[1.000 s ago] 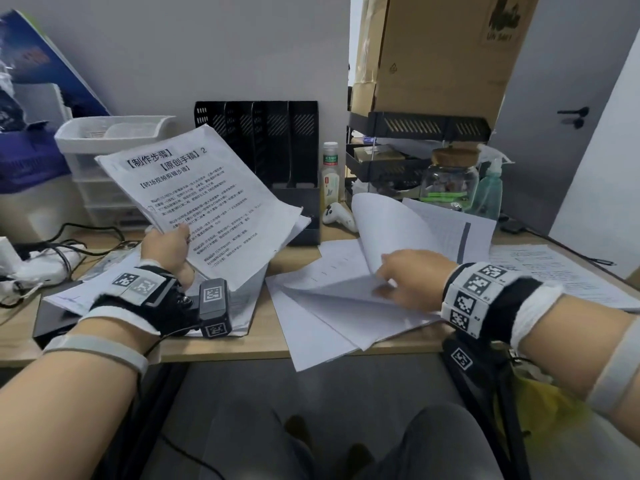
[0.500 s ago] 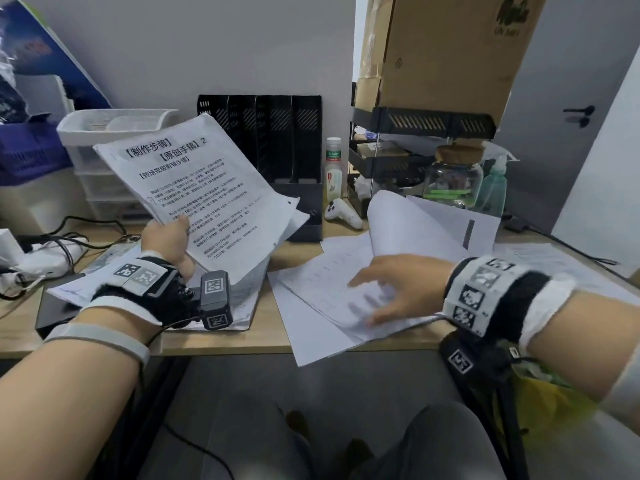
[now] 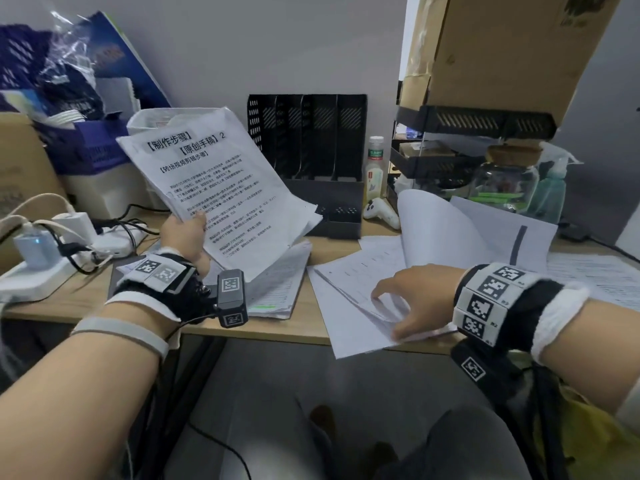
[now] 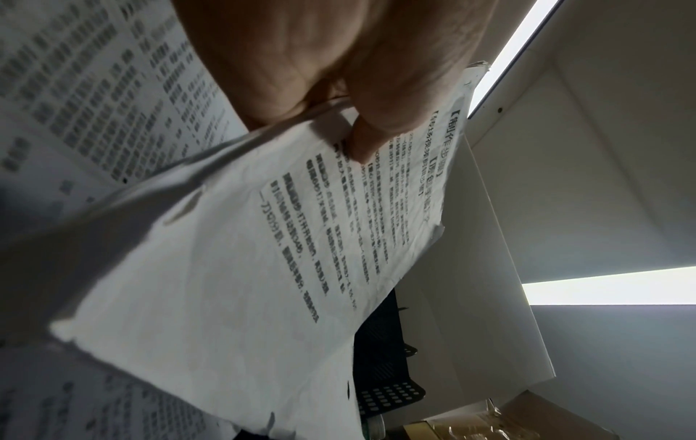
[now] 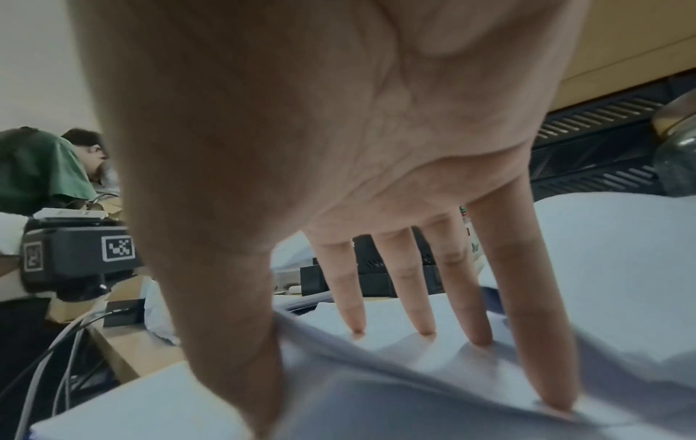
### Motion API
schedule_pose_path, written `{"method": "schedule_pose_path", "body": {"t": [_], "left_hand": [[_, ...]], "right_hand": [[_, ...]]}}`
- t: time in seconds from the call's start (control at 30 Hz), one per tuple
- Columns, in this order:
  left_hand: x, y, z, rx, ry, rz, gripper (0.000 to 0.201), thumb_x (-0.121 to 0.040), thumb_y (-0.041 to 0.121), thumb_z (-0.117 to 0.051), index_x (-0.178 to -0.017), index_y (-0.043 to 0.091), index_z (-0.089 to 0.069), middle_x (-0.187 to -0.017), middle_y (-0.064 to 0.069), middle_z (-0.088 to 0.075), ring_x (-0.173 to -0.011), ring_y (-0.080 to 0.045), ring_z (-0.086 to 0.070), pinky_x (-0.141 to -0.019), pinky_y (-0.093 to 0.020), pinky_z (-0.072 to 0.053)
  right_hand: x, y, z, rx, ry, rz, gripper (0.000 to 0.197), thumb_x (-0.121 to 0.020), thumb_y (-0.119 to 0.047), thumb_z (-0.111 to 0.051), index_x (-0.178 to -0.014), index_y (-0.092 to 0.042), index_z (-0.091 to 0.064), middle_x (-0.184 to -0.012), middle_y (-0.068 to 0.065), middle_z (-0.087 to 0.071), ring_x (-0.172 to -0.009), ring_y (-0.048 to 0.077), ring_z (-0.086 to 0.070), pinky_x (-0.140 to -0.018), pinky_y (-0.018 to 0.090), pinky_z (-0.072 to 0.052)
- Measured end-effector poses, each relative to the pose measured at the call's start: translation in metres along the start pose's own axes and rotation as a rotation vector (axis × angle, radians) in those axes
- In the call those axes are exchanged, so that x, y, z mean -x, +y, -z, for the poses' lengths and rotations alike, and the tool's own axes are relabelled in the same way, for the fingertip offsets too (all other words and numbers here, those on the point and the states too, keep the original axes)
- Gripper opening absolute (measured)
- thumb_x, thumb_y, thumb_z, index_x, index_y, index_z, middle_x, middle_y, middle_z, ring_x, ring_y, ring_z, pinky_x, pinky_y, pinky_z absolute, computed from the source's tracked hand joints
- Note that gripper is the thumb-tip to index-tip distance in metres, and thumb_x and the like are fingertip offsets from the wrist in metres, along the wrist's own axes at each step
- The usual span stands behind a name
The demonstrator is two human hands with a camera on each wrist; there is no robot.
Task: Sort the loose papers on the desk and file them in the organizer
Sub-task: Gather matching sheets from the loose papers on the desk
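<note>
While the left hand pinches sorted papers up at ten o'clock, the right hand's flat fingers press loose sheets on the bench to gather them.

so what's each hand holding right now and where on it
The left hand pinches the printed sheets at their left edge. The right hand holds nothing; its straight fingers press the desk papers.

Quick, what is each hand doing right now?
Left hand: grip closed on the printed papers, held up off the desk.
Right hand: open, straight fingers pressing the loose sheets.
</note>
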State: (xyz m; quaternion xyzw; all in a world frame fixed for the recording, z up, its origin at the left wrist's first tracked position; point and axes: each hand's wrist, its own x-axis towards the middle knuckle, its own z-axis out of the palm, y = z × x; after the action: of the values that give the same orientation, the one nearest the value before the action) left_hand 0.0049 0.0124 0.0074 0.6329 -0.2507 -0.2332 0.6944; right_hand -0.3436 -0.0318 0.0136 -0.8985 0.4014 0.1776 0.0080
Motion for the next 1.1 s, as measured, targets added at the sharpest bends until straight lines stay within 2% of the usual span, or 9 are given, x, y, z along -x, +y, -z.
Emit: {"method": "schedule_pose_path", "body": {"t": [0.07, 0.13, 0.33, 0.57, 0.67, 0.77, 0.87, 0.97, 1.1], "left_hand": [[-0.011, -0.01, 0.008, 0.02, -0.008, -0.009, 0.057, -0.085, 0.033, -0.068, -0.135, 0.008, -0.058, -0.134, -0.004, -0.066, -0.121, -0.03, -0.064, -0.109, -0.041, -0.047], [-0.019, -0.021, 0.016, 0.049, -0.014, 0.008, 0.061, -0.07, 0.039, -0.072, -0.125, 0.014, -0.061, -0.126, -0.005, -0.071, -0.116, -0.034, -0.068, -0.108, -0.057, -0.049], [0.001, -0.019, 0.004, 0.082, -0.054, 0.066, 0.019, -0.094, 0.02, -0.064, -0.112, 0.013, -0.063, -0.122, -0.011, -0.072, -0.106, -0.034, -0.072, -0.098, -0.054, -0.055], [0.008, -0.015, -0.036, 0.098, -0.343, 0.18, 0.029, -0.105, 0.006, -0.05, -0.13, 0.012, -0.061, -0.115, -0.007, -0.078, -0.098, -0.028, -0.077, -0.074, -0.049, -0.064], [0.015, -0.01, -0.056, -0.157, -0.582, 0.256, 0.024, -0.106, 0.006, -0.048, -0.123, 0.01, -0.064, -0.11, -0.01, -0.079, -0.095, -0.029, -0.077, -0.063, -0.044, -0.065], [0.017, -0.015, -0.079, -0.486, -0.81, 0.204, 0.028, -0.103, 0.003, -0.054, -0.129, 0.004, -0.065, -0.121, -0.016, -0.075, -0.111, -0.037, -0.072, -0.096, -0.056, -0.057], [0.031, -0.015, -0.109, -0.874, -0.986, 0.002, 0.032, -0.101, 0.011, -0.06, -0.131, 0.021, -0.066, -0.122, -0.002, -0.075, -0.113, -0.027, -0.072, -0.105, -0.048, -0.054], [0.045, -0.016, -0.141, -1.216, -1.061, -0.256, 0.026, -0.097, 0.033, -0.063, -0.123, 0.035, -0.065, -0.121, 0.006, -0.074, -0.11, -0.018, -0.071, -0.104, -0.04, -0.054], [0.065, -0.014, -0.168, -1.351, -1.056, -0.31, 0.018, -0.09, 0.047, -0.071, -0.108, 0.043, -0.068, -0.105, 0.012, -0.074, -0.101, -0.015, -0.071, -0.099, -0.033, -0.053]], "right_hand": [[-0.004, 0.0, 0.001, 0.029, 0.043, -0.036, 0.057, -0.087, -0.04, -0.06, -0.142, -0.038, -0.044, -0.131, -0.003, -0.062, -0.116, 0.023, -0.059, -0.094, 0.035, -0.05], [-0.008, 0.013, 0.006, 0.001, 0.146, -0.139, 0.049, -0.093, -0.03, -0.053, -0.142, -0.032, -0.049, -0.129, 0.003, -0.062, -0.115, 0.028, -0.061, -0.091, 0.035, -0.049], [0.012, 0.098, 0.04, -0.4, 0.612, -0.464, 0.025, -0.091, -0.015, -0.047, -0.106, -0.014, -0.067, -0.106, 0.019, -0.069, -0.087, 0.037, -0.072, -0.078, 0.046, -0.062], [0.042, 0.135, 0.044, -0.532, 0.803, -0.58, 0.026, -0.084, -0.019, -0.047, -0.1, -0.014, -0.067, -0.097, 0.017, -0.072, -0.083, 0.042, -0.071, -0.082, 0.051, -0.06], [0.05, 0.128, 0.038, -0.616, 0.804, -0.539, 0.026, -0.088, -0.012, -0.048, -0.104, -0.012, -0.069, -0.098, 0.017, -0.073, -0.077, 0.041, -0.073, -0.075, 0.05, -0.062], [0.05, 0.123, 0.032, -0.702, 0.781, -0.511, 0.026, -0.092, -0.008, -0.044, -0.101, -0.014, -0.068, -0.095, 0.012, -0.072, -0.062, 0.034, -0.075, -0.06, 0.044, -0.064], [0.051, 0.121, 0.031, -0.757, 0.767, -0.497, 0.026, -0.093, -0.008, -0.044, -0.103, -0.018, -0.066, -0.099, 0.009, -0.068, -0.061, 0.032, -0.075, -0.055, 0.039, -0.064], [0.054, 0.122, 0.031, -0.78, 0.749, -0.488, 0.025, -0.094, -0.008, -0.046, -0.103, -0.02, -0.066, -0.101, 0.007, -0.07, -0.065, 0.032, -0.076, -0.058, 0.041, -0.064], [0.055, 0.127, 0.025, -0.804, 0.734, -0.485, 0.027, -0.094, -0.009, -0.048, -0.109, -0.021, -0.067, -0.111, 0.008, -0.069, -0.068, 0.033, -0.076, -0.058, 0.042, -0.064]]}}
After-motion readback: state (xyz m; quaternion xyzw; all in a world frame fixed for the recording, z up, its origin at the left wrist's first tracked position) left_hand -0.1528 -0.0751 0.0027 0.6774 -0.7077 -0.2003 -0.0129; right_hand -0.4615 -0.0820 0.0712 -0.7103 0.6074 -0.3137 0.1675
